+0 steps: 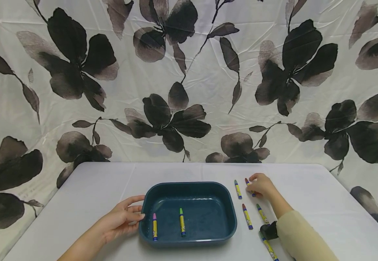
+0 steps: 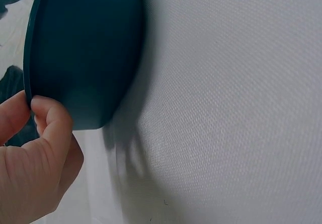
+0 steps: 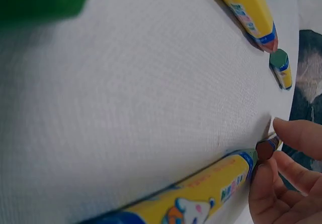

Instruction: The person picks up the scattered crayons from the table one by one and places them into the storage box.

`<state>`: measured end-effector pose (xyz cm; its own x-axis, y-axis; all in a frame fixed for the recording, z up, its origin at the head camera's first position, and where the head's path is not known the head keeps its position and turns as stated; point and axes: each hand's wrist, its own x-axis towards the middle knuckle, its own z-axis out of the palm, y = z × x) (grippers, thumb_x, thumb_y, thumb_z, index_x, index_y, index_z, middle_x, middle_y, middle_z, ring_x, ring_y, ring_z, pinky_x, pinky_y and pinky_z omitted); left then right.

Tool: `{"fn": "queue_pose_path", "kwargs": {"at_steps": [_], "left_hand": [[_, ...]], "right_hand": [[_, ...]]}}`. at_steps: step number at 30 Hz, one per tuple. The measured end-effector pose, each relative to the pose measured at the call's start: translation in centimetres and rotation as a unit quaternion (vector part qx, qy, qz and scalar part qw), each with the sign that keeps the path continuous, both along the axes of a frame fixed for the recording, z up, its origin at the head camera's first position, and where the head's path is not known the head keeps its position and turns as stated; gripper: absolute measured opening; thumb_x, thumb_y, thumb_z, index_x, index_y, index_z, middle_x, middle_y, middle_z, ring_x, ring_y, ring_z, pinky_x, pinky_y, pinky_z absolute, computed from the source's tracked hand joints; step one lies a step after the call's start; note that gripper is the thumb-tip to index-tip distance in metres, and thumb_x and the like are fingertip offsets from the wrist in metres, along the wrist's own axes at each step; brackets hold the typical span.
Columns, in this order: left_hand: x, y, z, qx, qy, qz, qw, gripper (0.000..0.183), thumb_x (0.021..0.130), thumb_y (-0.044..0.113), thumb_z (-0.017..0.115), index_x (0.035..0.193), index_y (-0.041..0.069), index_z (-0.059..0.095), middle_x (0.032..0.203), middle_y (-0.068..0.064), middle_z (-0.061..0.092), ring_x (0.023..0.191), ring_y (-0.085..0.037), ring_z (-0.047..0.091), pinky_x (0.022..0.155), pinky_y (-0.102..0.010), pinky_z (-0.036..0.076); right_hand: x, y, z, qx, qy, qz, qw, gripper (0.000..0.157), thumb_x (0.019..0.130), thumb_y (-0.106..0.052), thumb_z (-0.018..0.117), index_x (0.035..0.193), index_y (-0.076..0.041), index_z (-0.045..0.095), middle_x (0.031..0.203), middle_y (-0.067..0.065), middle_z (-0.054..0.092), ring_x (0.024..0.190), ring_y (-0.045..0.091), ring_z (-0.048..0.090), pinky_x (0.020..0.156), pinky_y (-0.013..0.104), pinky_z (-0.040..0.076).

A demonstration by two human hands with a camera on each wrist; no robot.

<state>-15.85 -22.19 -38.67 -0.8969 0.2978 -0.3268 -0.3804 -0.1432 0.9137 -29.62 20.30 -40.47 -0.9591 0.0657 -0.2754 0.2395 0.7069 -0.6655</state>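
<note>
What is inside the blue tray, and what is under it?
Inside the tray lie a pink-tipped crayon toward the left and a green-tipped crayon near the middle. Under it, nothing can be seen: the tray covers that part of the table.

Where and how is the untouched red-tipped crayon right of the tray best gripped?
Probably at its middle, pinched across the narrow width from above: the red-tipped crayon lies flat, with the tray left of it and a green-tipped crayon right.

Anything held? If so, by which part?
Left hand pinches tray by its left rim. Right hand is around a brown crayon, midway; grip can't be told.
</note>
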Motion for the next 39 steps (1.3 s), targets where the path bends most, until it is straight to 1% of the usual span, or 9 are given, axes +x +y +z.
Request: {"fn": "queue_pose_path", "kwargs": {"at_steps": [4, 8, 13, 16, 19, 24, 29, 34, 39], "left_hand": [[0.0, 0.0, 0.0, 0.000, -0.001, 0.000, 1.0000, 0.075, 0.085, -0.009, 0.058, 0.144, -0.002, 0.014, 0.105, -0.010, 0.052, 0.084, -0.016, 0.056, 0.068, -0.024, 0.049], [0.0, 0.0, 0.0, 0.001, -0.002, 0.000, 1.0000, 0.074, 0.085, -0.009, 0.057, 0.144, -0.002, 0.014, 0.105, -0.010, 0.052, 0.084, -0.015, 0.056, 0.068, -0.024, 0.048], [0.0, 0.2, 0.1, -0.003, -0.005, 0.005, 1.0000, 0.074, 0.084, -0.009, 0.058, 0.144, -0.002, 0.015, 0.105, -0.010, 0.051, 0.084, -0.015, 0.055, 0.067, -0.024, 0.048], [0.1, 0.2, 0.2, -0.005, -0.007, 0.007, 0.9999, 0.075, 0.084, -0.009, 0.059, 0.144, -0.002, 0.015, 0.105, -0.010, 0.051, 0.084, -0.016, 0.055, 0.068, -0.024, 0.048], [0.1, 0.2, 0.2, -0.007, -0.008, 0.007, 0.9999, 0.075, 0.085, -0.009, 0.058, 0.144, -0.002, 0.014, 0.105, -0.010, 0.051, 0.084, -0.016, 0.055, 0.068, -0.024, 0.048], [0.0, 0.1, 0.3, -0.007, -0.004, 0.004, 1.0000, 0.072, 0.086, -0.010, 0.055, 0.144, -0.002, 0.013, 0.103, -0.009, 0.052, 0.082, -0.014, 0.055, 0.066, -0.024, 0.047], [0.0, 0.1, 0.3, -0.004, -0.004, 0.002, 1.0000, 0.072, 0.086, -0.010, 0.055, 0.144, -0.002, 0.013, 0.104, -0.009, 0.052, 0.082, -0.014, 0.055, 0.067, -0.023, 0.048], [0.1, 0.1, 0.3, -0.007, -0.005, 0.004, 1.0000, 0.072, 0.086, -0.010, 0.055, 0.144, -0.002, 0.013, 0.104, -0.010, 0.052, 0.081, -0.014, 0.055, 0.067, -0.023, 0.048], [0.1, 0.1, 0.3, -0.008, -0.004, 0.004, 1.0000, 0.072, 0.086, -0.010, 0.055, 0.144, -0.002, 0.013, 0.103, -0.010, 0.052, 0.081, -0.014, 0.055, 0.067, -0.023, 0.048]], "right_hand": [[0.1, -0.1, -0.1, 0.015, 0.011, 0.013, 1.000, 0.040, 0.077, -0.004, 0.065, 0.113, 0.005, 0.052, 0.089, 0.017, 0.055, 0.055, 0.015, 0.048, 0.048, 0.022, 0.042], [0.1, -0.1, 0.0, 0.014, 0.010, 0.016, 1.000, 0.037, 0.076, -0.003, 0.060, 0.111, 0.005, 0.052, 0.090, 0.018, 0.055, 0.055, 0.015, 0.048, 0.047, 0.022, 0.042], [0.2, 0.1, 0.3, 0.000, -0.001, 0.022, 1.000, 0.037, 0.078, -0.004, 0.058, 0.113, 0.006, 0.050, 0.088, 0.016, 0.054, 0.058, 0.015, 0.049, 0.049, 0.022, 0.044], [0.2, 0.2, 0.6, -0.030, -0.019, 0.017, 0.999, 0.039, 0.081, -0.005, 0.058, 0.117, 0.006, 0.048, 0.085, 0.013, 0.053, 0.059, 0.015, 0.048, 0.051, 0.022, 0.046], [0.3, 0.2, 1.2, -0.075, -0.032, 0.011, 0.997, 0.042, 0.083, -0.006, 0.057, 0.122, 0.005, 0.045, 0.079, 0.009, 0.052, 0.059, 0.014, 0.047, 0.052, 0.022, 0.046], [0.3, 0.1, 2.2, -0.142, -0.040, 0.015, 0.989, 0.045, 0.085, -0.007, 0.055, 0.127, 0.004, 0.042, 0.073, 0.004, 0.048, 0.060, 0.012, 0.045, 0.053, 0.020, 0.045], [0.3, -0.2, 2.9, -0.191, -0.045, 0.015, 0.981, 0.047, 0.086, -0.007, 0.056, 0.130, 0.003, 0.042, 0.072, 0.003, 0.048, 0.058, 0.010, 0.046, 0.054, 0.019, 0.046], [0.4, -0.3, 3.4, -0.235, -0.052, 0.027, 0.970, 0.050, 0.086, -0.006, 0.055, 0.133, 0.003, 0.039, 0.073, 0.002, 0.049, 0.056, 0.008, 0.048, 0.053, 0.018, 0.046], [0.7, -0.7, 3.9, -0.265, -0.055, 0.041, 0.962, 0.053, 0.085, -0.005, 0.054, 0.135, 0.002, 0.038, 0.086, 0.005, 0.051, 0.060, 0.008, 0.051, 0.054, 0.018, 0.047]]}}
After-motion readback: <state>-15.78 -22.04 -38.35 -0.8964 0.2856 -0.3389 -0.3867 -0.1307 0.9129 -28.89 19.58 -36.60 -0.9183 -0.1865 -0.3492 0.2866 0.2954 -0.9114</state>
